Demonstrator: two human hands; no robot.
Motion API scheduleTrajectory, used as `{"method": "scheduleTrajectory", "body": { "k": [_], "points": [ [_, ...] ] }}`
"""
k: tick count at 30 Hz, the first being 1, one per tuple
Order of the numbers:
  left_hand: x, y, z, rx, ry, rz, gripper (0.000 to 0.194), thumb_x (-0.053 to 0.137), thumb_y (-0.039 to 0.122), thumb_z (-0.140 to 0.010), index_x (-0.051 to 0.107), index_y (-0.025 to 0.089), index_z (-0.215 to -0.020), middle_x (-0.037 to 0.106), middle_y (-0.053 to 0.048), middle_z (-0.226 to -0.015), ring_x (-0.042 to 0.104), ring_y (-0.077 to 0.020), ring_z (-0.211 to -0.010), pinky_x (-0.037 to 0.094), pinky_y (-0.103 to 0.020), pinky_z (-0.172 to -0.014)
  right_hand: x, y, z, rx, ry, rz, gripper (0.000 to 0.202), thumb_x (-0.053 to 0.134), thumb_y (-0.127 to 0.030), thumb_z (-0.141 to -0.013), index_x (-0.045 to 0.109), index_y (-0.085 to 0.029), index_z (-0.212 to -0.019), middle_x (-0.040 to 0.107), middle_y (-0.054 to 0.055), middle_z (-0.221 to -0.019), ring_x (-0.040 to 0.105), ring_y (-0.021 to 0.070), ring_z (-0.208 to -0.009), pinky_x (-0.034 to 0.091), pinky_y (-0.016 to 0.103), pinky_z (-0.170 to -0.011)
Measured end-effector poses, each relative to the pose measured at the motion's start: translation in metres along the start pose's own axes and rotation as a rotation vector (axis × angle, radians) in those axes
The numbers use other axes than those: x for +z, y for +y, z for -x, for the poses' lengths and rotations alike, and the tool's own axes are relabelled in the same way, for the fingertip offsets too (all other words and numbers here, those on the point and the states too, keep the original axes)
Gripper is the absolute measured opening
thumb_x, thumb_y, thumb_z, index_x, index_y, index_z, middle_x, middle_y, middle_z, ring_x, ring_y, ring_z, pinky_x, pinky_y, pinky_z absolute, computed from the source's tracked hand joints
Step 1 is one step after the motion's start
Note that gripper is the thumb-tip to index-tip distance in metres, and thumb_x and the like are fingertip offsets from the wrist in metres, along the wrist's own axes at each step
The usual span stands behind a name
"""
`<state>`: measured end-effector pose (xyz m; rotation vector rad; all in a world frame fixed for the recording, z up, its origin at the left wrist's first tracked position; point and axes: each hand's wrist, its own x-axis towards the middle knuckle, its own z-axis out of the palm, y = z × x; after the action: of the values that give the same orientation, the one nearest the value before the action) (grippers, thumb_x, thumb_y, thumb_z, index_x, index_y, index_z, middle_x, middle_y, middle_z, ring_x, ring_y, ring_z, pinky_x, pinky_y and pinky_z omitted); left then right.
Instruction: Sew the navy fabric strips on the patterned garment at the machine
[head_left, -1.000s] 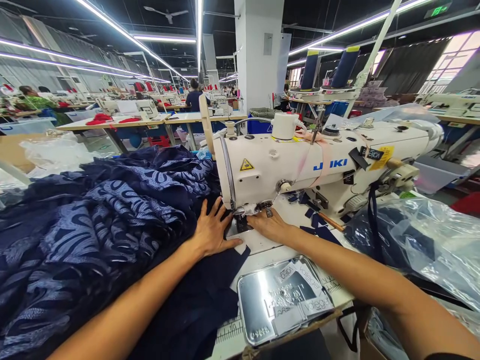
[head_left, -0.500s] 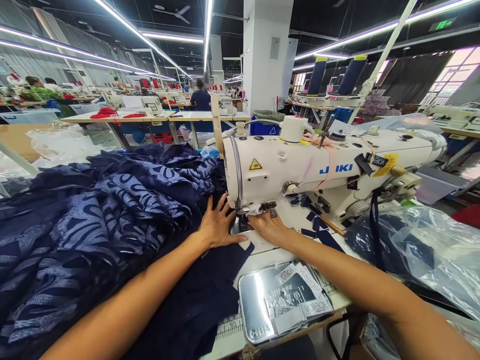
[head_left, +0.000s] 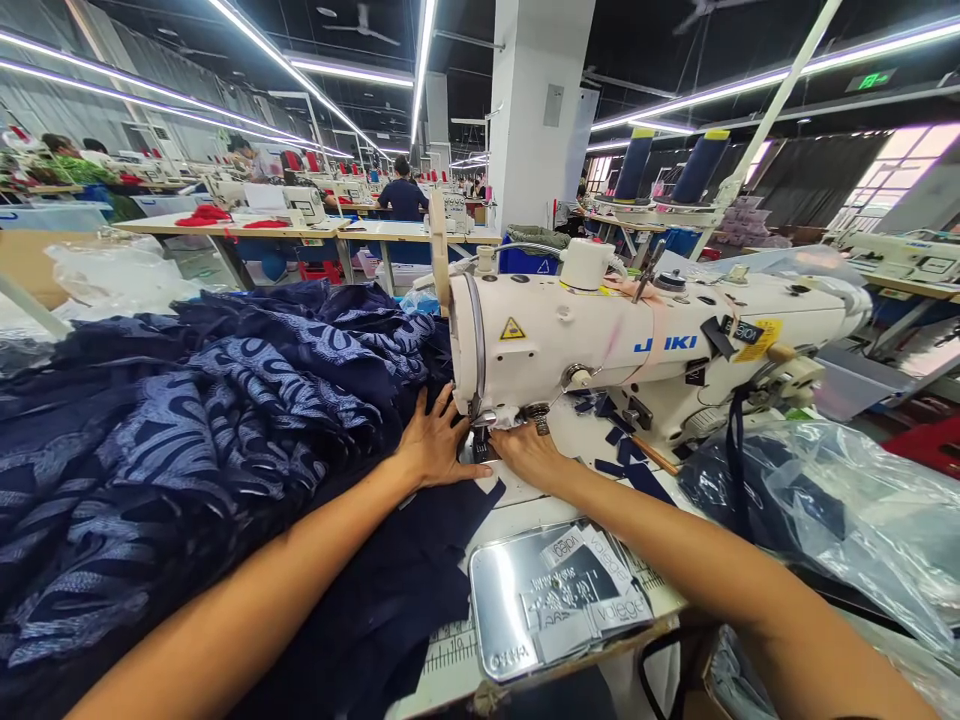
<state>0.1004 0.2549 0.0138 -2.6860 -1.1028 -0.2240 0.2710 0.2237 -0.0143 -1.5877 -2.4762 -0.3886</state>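
The left hand (head_left: 433,447) splays open on navy fabric (head_left: 439,530) beside the presser foot (head_left: 481,443) of a sewing machine (head_left: 547,330), apparently keeping it flat; the right hand (head_left: 529,453) sits opposite, its grip impossible to tell.

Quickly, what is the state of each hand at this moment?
Left hand: open, fingers spread on the dark fabric.
Right hand: beside the presser foot; its grip cannot be told.
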Motion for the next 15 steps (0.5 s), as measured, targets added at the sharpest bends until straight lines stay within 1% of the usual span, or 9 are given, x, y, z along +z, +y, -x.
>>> {"method": "scheduleTrajectory", "body": {
  "k": [3,6,8,9,10,11,13,15],
  "points": [
    [0.001,0.005,0.005,-0.006,0.061,0.006,0.065,0.052,0.063,-0.068,0.055,0.016,-0.112,0.044,-0.016,-0.127,0.030,-0.0357,-0.122,0.015,-0.059,-0.102,-0.004,0.001,-0.001,-0.015,0.005,0.023,0.027,0.036,-0.017,-0.088,0.061,-0.012,-0.096,0.063,0.013,-0.082,0.056,0.0219,-0.080,0.040,0.031,-0.070],
    [-0.003,0.011,0.021,-0.059,0.168,0.056,0.039,0.052,0.041,-0.077,0.059,0.014,-0.105,0.046,-0.016,-0.123,0.036,-0.0315,-0.119,0.030,-0.049,-0.099,-0.012,0.008,0.006,-0.130,0.042,0.009,0.023,0.040,-0.014,-0.086,0.062,-0.013,-0.092,0.062,0.011,-0.086,0.055,0.0202,-0.081,0.038,0.030,-0.070],
    [-0.008,0.014,0.041,-0.065,0.246,0.129,0.026,0.043,0.028,-0.083,0.062,0.013,-0.094,0.052,-0.014,-0.115,0.048,-0.0254,-0.108,0.042,-0.038,-0.091,-0.020,0.020,0.017,-0.210,0.096,0.003,0.022,0.041,-0.014,-0.086,0.062,-0.013,-0.092,0.061,0.010,-0.090,0.053,0.0187,-0.081,0.037,0.029,-0.072],
    [-0.010,0.013,0.052,-0.040,0.260,0.181,0.027,0.039,0.025,-0.085,0.063,0.014,-0.087,0.057,-0.012,-0.106,0.054,-0.0206,-0.096,0.046,-0.032,-0.083,-0.024,0.029,0.023,-0.215,0.120,0.017,0.022,0.040,-0.014,-0.087,0.062,-0.013,-0.090,0.061,0.009,-0.090,0.052,0.0184,-0.081,0.036,0.029,-0.072],
    [-0.012,0.013,0.063,0.005,0.249,0.216,0.029,0.035,0.024,-0.086,0.063,0.015,-0.082,0.060,-0.009,-0.095,0.057,-0.0171,-0.084,0.048,-0.028,-0.074,-0.027,0.039,0.029,-0.183,0.137,0.048,0.023,0.039,-0.013,-0.087,0.062,-0.013,-0.088,0.061,0.009,-0.088,0.051,0.0184,-0.079,0.035,0.030,-0.071],
    [-0.014,0.012,0.074,0.062,0.216,0.233,0.031,0.034,0.022,-0.087,0.063,0.017,-0.079,0.061,-0.007,-0.090,0.057,-0.0151,-0.077,0.048,-0.027,-0.070,-0.031,0.050,0.035,-0.119,0.137,0.094,0.024,0.039,-0.012,-0.087,0.062,-0.012,-0.083,0.060,0.010,-0.087,0.051,0.0189,-0.078,0.034,0.030,-0.071],
    [-0.017,0.010,0.090,0.159,0.167,0.223,0.031,0.034,0.015,-0.085,0.064,0.020,-0.087,0.062,-0.005,-0.093,0.056,-0.0157,-0.082,0.047,-0.028,-0.073,-0.036,0.072,0.042,0.054,0.089,0.201,0.023,0.041,-0.010,-0.085,0.062,-0.011,-0.078,0.060,0.011,-0.083,0.050,0.0213,-0.080,0.032,0.032,-0.071],
    [-0.021,0.012,0.098,0.217,0.097,0.166,0.036,0.036,0.007,-0.079,0.061,0.023,-0.100,0.059,-0.005,-0.105,0.053,-0.0189,-0.096,0.045,-0.031,-0.078,-0.037,0.090,0.043,0.174,0.008,0.285,0.022,0.042,-0.008,-0.083,0.063,-0.009,-0.080,0.060,0.013,-0.084,0.049,0.0241,-0.084,0.031,0.035,-0.074]
  ]
}}
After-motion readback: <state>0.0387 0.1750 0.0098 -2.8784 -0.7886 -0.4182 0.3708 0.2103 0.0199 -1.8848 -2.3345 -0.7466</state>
